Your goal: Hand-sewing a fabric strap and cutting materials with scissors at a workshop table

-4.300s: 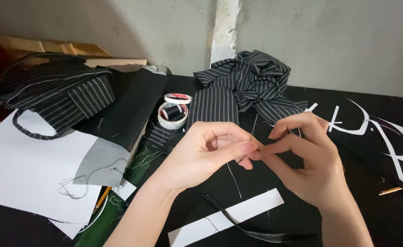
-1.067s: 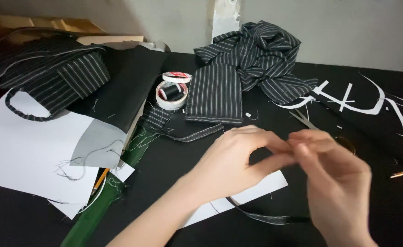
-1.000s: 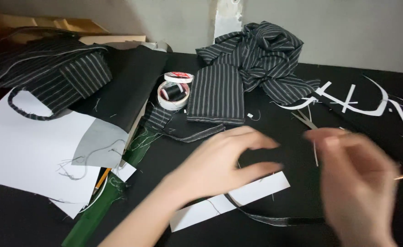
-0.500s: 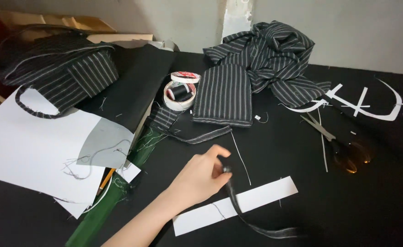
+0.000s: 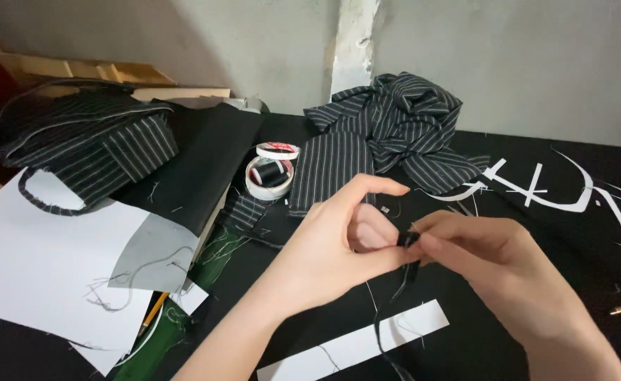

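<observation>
My left hand (image 5: 338, 243) and my right hand (image 5: 497, 268) meet over the black table. Together they pinch one end of a narrow black fabric strip (image 5: 403, 243) between their fingertips. The rest of the strip hangs down and trails toward the lower edge of the view, crossing a white paper strip (image 5: 356, 344) on the table. A thin thread lies on the black cloth just under the hands.
Crumpled black striped fabric (image 5: 388, 137) lies at the back centre. Folded striped fabric (image 5: 88, 141) sits at the left above white paper sheets (image 5: 35, 261). Tape rolls holding a black thread spool (image 5: 269, 173) stand mid-table. White chalk-like pattern strips (image 5: 536, 194) lie at the right.
My right hand had swung away to the right, leaving the left hand alone on the strip. Now it is back, and both hands hold the lifted strip end between them.
</observation>
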